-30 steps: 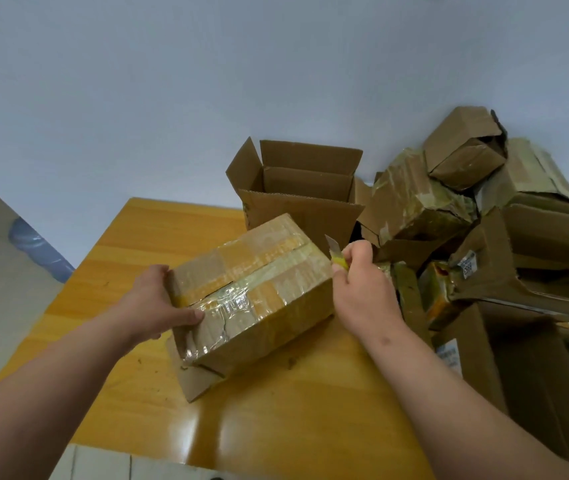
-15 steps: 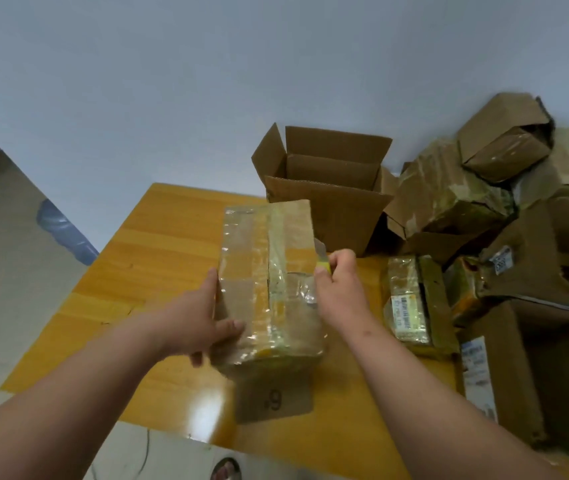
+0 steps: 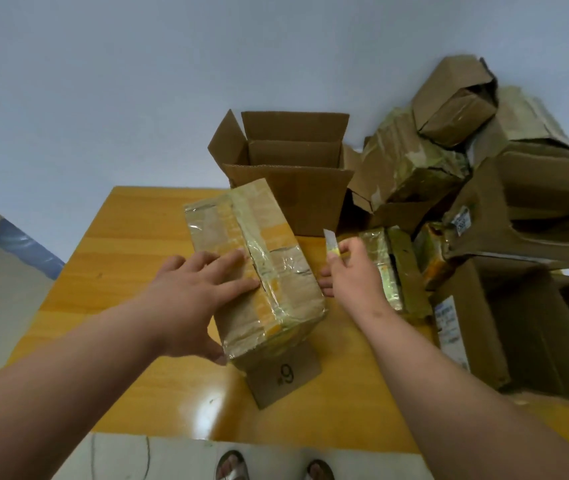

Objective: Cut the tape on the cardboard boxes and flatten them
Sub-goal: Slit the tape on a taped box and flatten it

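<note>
A taped cardboard box [image 3: 269, 244], wrapped in clear and yellow tape, lies on the wooden table [image 3: 130, 258] in the middle of the view. My left hand [image 3: 200, 289] lies flat on its left side with straight fingers on the top and the thumb at the near corner. My right hand [image 3: 349, 271] is just right of the box and pinches a small cutter [image 3: 331, 242] with a yellow grip, blade pointing up and clear of the box. A loose flap marked "9" [image 3: 285, 375] sticks out from under the box toward me.
An open empty carton [image 3: 290, 188] stands behind the box. A heap of crushed and taped boxes [image 3: 484, 188] fills the right side of the table. A small taped packet [image 3: 387, 268] lies by my right hand. My sandalled feet [image 3: 272, 467] show below the table edge.
The box has been turned and now lies angled with its far end to the left. My left hand moved from its side onto the top. My right hand drew away from the box with the cutter.
</note>
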Tool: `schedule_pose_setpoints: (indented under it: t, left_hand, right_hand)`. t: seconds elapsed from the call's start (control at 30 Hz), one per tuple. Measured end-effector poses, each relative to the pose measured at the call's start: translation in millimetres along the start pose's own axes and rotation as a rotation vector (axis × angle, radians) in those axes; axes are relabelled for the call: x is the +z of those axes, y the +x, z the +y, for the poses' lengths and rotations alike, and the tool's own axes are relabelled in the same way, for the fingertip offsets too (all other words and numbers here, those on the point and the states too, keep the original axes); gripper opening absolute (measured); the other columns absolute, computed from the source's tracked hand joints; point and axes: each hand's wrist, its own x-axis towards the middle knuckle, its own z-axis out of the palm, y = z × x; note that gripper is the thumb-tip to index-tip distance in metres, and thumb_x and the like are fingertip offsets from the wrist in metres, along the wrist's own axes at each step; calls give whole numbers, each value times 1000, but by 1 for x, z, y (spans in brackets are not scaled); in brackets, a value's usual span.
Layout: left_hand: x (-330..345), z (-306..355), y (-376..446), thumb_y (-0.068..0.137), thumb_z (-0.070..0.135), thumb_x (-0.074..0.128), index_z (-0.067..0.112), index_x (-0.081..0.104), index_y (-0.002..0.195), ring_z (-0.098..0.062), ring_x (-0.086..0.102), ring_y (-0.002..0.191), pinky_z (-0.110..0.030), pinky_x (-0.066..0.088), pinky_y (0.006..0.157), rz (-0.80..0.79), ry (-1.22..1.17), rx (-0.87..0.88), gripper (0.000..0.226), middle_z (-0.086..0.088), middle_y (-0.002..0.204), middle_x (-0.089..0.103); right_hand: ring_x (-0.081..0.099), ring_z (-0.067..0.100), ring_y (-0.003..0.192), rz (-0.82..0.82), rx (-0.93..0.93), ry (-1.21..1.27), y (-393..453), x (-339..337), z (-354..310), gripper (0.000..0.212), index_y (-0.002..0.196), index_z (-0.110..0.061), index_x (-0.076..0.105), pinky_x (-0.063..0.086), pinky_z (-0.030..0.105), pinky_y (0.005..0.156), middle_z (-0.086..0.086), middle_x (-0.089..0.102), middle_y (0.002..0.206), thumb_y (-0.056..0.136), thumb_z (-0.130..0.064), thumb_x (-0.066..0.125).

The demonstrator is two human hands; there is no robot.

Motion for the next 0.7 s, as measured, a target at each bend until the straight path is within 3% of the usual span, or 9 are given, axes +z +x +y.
schedule_pose_setpoints:
  t: [0.1, 0.2, 0.3, 0.4, 0.57, 0.7]
  left_hand:
    - [-11, 8, 21, 46, 104, 37, 58, -13, 145, -28, 27, 131, -47, 24, 101, 94, 78, -8, 121, 8, 163, 8]
    - [-16, 19, 45, 41, 107, 26, 51, -5, 149, -29, 28, 131, -48, 23, 106, 116, 123, -49, 126, 3, 156, 21]
    - [-19, 29, 69, 42, 107, 24, 43, 6, 153, -30, 15, 142, -52, 11, 117, 109, 56, -77, 129, 1, 157, 19]
    - [-20, 38, 89, 46, 103, 32, 29, 11, 155, -25, 3, 151, -54, 4, 122, 40, -6, -29, 134, 3, 163, 9]
    - [-29, 43, 109, 42, 105, 28, 28, 20, 153, -22, 15, 149, -60, 11, 119, 36, 38, -10, 136, 5, 161, 18]
    - [-35, 47, 120, 36, 108, 19, 30, 22, 150, -22, 20, 147, -63, 14, 116, 20, 89, -2, 139, 6, 159, 21]
  right_hand:
    - [68, 15, 81, 156, 37, 42, -5, -15, 11, 16, 90, -38, 44, 59, 39, 70, -3, 67, 90, 103, -29, 47]
    - [68, 6, 67, 243, 79, 87, -10, -31, 20, 11, 95, -37, 48, 52, 29, 59, -3, 69, 85, 103, -29, 46]
    - [61, 4, 49, 190, 154, 116, -15, -43, 31, 6, 105, -29, 52, 42, 20, 48, 0, 69, 81, 103, -30, 47]
    - [54, 2, 42, 107, 195, 141, -21, -49, 42, 4, 101, -31, 53, 39, 14, 40, 1, 70, 77, 102, -27, 50]
    - [51, 5, 40, 29, 227, 180, -20, -52, 49, 7, 98, -28, 56, 41, 18, 43, -1, 70, 70, 102, -28, 50]
    - [50, 5, 39, 57, 257, 243, -10, -52, 50, 8, 103, -24, 55, 38, 17, 39, -1, 69, 68, 102, -28, 49]
